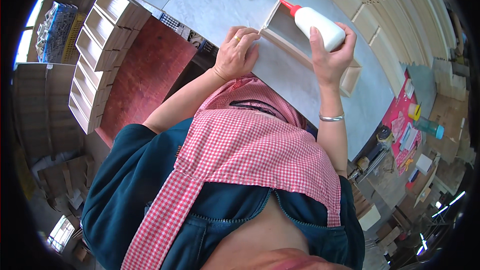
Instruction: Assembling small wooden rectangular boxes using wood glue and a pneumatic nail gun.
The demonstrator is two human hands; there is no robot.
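"Pale worktop: where's your white bottle?"

"Above the wooden frame, grasped by your right fingers. Your left fingers touch the frame's near-left corner; whether gripping, I can't tell."

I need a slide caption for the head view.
Right hand holding a tilted white, red-tipped plastic bottle over a rectangular pale wooden frame.

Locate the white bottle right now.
In the head view, the white bottle is upper right of centre, gripped in the right hand, tilted over the wooden frame.
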